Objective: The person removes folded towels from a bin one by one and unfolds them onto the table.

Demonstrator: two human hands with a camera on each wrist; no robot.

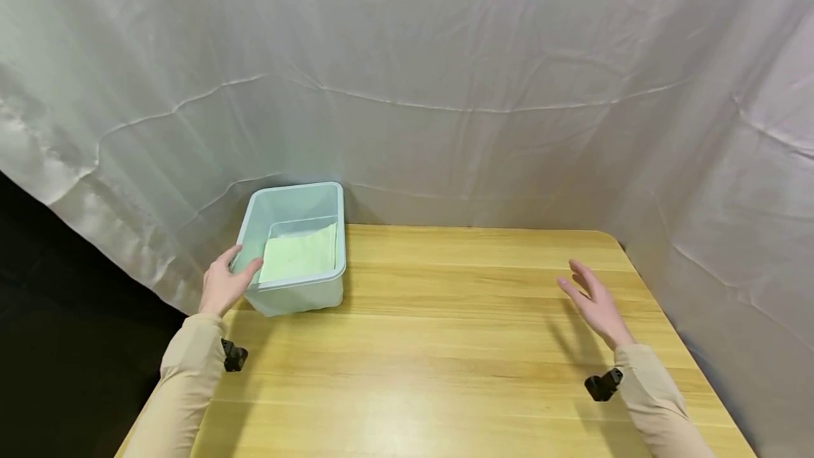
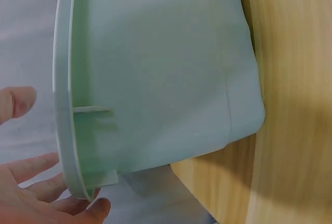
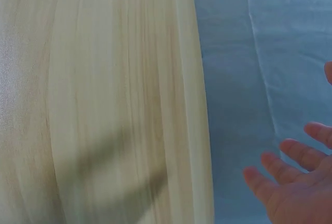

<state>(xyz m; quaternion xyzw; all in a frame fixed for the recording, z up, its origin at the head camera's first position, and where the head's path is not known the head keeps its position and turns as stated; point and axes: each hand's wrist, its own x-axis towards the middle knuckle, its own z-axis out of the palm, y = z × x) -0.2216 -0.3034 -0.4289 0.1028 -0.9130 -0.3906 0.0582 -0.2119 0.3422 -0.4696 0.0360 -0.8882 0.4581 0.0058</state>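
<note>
Head view shows a pale-green rectangular plastic bin (image 1: 299, 297) at ten o'clock on the yellow wooden table (image 1: 445, 345), likely light and stiff, best held by its rim (image 1: 343, 232), where the left hand (image 1: 224, 285) spreads ungripping, while the right hand (image 1: 599, 306) hangs spread, empty, toward three o'clock.

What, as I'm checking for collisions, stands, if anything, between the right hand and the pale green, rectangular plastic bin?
Nothing visible stands between the right hand and bin, only flat, yellowish wooden tabletop below. The left hand is at the bin's opposite side.
</note>
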